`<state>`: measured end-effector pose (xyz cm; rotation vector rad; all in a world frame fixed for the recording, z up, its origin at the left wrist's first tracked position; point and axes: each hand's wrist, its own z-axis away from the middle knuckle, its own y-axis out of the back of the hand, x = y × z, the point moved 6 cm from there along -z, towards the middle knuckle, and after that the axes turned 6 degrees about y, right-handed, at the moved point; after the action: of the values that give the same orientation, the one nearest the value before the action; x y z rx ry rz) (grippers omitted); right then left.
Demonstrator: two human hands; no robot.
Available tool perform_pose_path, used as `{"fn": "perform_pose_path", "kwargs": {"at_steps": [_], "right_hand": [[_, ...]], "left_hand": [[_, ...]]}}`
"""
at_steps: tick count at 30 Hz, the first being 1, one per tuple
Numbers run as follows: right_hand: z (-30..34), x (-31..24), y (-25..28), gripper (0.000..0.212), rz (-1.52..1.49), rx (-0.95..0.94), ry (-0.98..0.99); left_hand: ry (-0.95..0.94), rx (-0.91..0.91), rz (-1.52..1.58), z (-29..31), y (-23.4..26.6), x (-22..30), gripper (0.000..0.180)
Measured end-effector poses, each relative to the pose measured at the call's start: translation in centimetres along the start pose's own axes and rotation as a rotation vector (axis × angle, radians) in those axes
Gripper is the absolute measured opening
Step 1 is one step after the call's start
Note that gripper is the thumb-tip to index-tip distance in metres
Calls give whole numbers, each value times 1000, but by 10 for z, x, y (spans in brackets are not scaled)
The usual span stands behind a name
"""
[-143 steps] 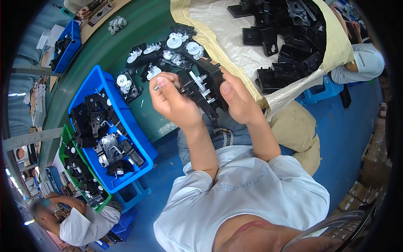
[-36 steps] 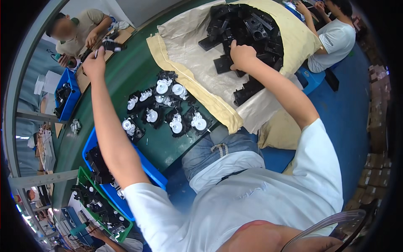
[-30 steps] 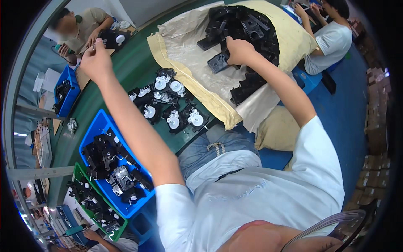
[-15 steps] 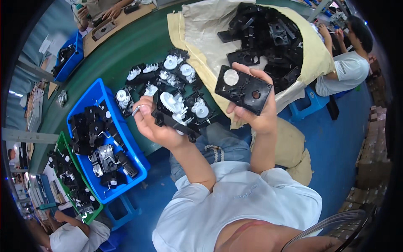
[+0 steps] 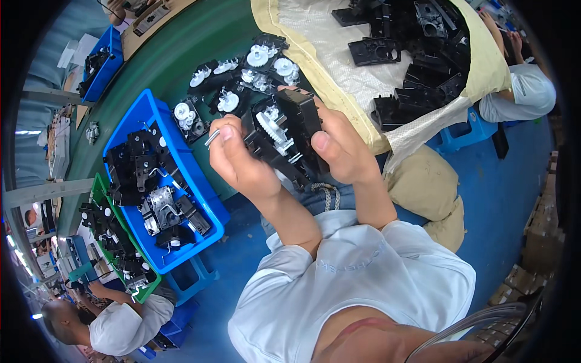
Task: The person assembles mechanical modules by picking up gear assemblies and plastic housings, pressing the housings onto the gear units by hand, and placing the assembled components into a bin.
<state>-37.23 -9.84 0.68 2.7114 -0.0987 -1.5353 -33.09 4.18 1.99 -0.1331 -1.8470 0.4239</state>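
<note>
Both my hands meet in front of my chest around a black plastic gear housing (image 5: pixel 279 140) with white gears showing inside. My left hand (image 5: pixel 239 162) grips its left side and pinches a small metal pin (image 5: pixel 212 137) between thumb and finger. My right hand (image 5: pixel 336 145) holds the black cover part against the right side of the housing. Behind them, several black housings with white gears (image 5: pixel 245 75) lie on the green table (image 5: pixel 175 48).
A blue bin (image 5: pixel 209 202) of black parts sits left of my knees, a green bin (image 5: pixel 97 199) beside it. A pale sack (image 5: pixel 339 66) holding black covers (image 5: pixel 417 54) lies ahead. Other people sit at far right (image 5: pixel 526 91) and lower left (image 5: pixel 115 323).
My right hand brought a black cover from the sack down to the housing in my left hand. Both hands now press the two parts together near my chest.
</note>
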Motion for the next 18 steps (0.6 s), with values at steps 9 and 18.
{"fn": "perform_pose_path", "kwargs": {"at_steps": [9,18], "right_hand": [[-1,1,-1,63,25,10,-3],[-1,3,2,63,71,-1,-11]], "left_hand": [[-35,-39,-125,-1,-6,2,25],[-11,-44,-125,0,-8,-1,25]]}}
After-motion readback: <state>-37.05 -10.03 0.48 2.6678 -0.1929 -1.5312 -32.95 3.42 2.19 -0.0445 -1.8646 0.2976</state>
